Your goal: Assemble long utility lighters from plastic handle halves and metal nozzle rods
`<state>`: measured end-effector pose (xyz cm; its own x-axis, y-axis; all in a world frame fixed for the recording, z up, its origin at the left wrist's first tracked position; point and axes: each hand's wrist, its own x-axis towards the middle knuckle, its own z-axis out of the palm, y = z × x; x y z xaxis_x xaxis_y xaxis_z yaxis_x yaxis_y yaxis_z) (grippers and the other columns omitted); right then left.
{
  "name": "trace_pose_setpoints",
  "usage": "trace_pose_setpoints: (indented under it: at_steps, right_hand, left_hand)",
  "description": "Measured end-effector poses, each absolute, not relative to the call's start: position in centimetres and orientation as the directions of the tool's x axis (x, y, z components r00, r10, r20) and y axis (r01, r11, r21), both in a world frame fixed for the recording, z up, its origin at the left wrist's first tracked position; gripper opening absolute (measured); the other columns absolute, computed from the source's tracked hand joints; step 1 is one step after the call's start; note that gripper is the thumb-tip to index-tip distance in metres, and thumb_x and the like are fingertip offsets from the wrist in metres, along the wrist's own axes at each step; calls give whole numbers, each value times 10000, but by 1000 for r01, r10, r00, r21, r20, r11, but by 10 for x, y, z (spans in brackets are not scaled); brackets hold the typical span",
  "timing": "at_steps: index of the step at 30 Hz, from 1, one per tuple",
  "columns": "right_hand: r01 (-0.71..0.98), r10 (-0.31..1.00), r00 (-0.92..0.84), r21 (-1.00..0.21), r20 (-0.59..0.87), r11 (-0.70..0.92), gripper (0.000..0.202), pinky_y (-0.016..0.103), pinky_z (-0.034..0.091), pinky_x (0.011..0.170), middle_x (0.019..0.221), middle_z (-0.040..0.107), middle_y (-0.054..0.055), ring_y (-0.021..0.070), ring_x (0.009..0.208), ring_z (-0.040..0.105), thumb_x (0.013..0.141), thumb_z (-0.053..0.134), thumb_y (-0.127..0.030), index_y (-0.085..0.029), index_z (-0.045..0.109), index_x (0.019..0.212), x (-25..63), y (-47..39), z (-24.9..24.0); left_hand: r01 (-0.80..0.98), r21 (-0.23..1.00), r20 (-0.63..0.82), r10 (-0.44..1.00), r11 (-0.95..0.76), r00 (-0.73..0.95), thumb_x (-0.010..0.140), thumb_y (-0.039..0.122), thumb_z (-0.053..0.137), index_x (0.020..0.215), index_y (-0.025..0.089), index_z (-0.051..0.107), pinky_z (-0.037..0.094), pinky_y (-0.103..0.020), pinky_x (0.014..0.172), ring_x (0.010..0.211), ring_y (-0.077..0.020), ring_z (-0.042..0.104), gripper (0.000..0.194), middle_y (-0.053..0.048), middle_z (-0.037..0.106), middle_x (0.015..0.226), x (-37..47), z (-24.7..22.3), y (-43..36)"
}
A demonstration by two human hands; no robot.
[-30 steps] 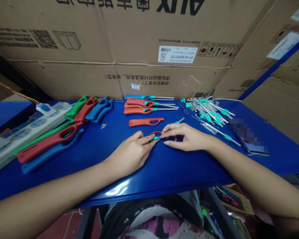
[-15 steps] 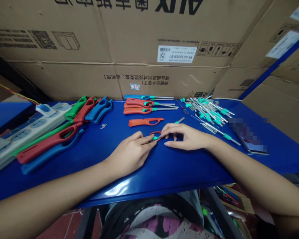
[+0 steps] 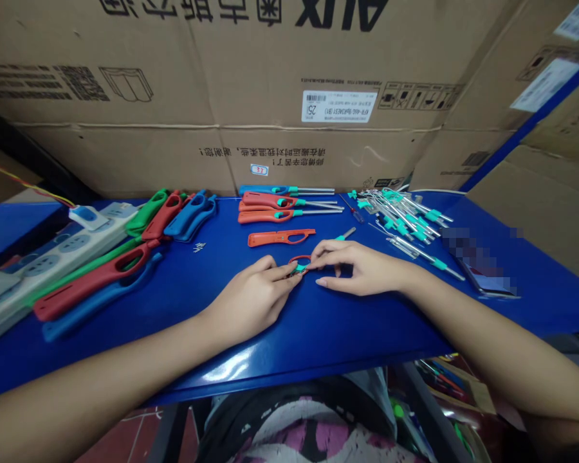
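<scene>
Near the middle of the table, a red gas lighter casing [image 3: 300, 258] with a teal trigger piece [image 3: 300, 267] lies mostly under my hands. My left hand [image 3: 255, 292] covers its grip end, fingers closed on it. From the right, my right hand [image 3: 359, 265] rests its forefinger tip on the casing by the trigger, with the thumb held apart below. A metal tube with a teal collar [image 3: 346, 234] shows just beyond my right knuckles; whether it joins the casing is hidden. A loose orange-red casing half [image 3: 277, 238] lies just behind my hands.
Several lighters with metal tubes [image 3: 289, 214] lie at the back. Tube-and-trigger parts [image 3: 405, 218] are heaped back right, beside a screwdriver [image 3: 356, 212] and a phone [image 3: 480, 263]. Left are coloured casings [image 3: 94, 283], small screws [image 3: 199, 247] and a power strip [image 3: 43, 260]. Cardboard [image 3: 174, 154] stands behind.
The view has shifted very slightly. My right hand's fingers have moved a little over the casing; my left hand keeps its place on it.
</scene>
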<state>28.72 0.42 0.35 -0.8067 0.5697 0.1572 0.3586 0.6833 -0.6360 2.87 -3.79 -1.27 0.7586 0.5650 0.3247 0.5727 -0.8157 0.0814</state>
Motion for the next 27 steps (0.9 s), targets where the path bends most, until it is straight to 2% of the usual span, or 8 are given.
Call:
trace_pose_setpoints:
  at_steps: [6,15,21,25,27]
  right_hand:
    - [379,578,-799,-605,169,700,315,335,545,903,1157,648,91,176,978,647,920,635,-287,-202,701,1216,288,3,6]
    - [378,581,-797,-614,166,693,280,338,550,868,1128,649,95,182,971,639,928,625,-285,-196,705,1181,285,3,5]
    - [378,577,-801,-612,162,695,308,346,536,911,1153,651,91,183,985,643,930,623,-294,-211,700,1217,286,1,7]
    - [370,559,-799,-551,221,748,276,335,538,894,1125,665,89,182,985,648,942,596,-284,-199,704,1181,288,3,8]
    - [416,576,-771,-470,273,779,240,339,535,884,1101,671,91,188,981,649,950,575,-278,-193,708,1129,291,6,7]
  left_hand:
    - [571,69,340,557,-818,757,976,154,498,1256,143,691,550,-384,795,833,-222,554,340,-110,696,1277,28,-14,-38]
    - [580,70,325,568,-812,756,975,137,483,1253,130,693,554,-391,797,832,-226,556,349,-107,694,1285,30,-11,-39]
    - [585,44,312,567,-810,762,976,137,470,1247,135,697,561,-398,802,824,-222,567,354,-123,692,1284,30,-11,-40]
    - [581,36,315,561,-813,765,969,124,480,1263,144,686,584,-406,819,899,-236,602,360,-99,680,1313,28,-11,-35]
    - [572,39,328,552,-819,767,967,116,479,1256,158,690,591,-419,850,970,-247,626,361,-87,682,1311,25,-12,-30]
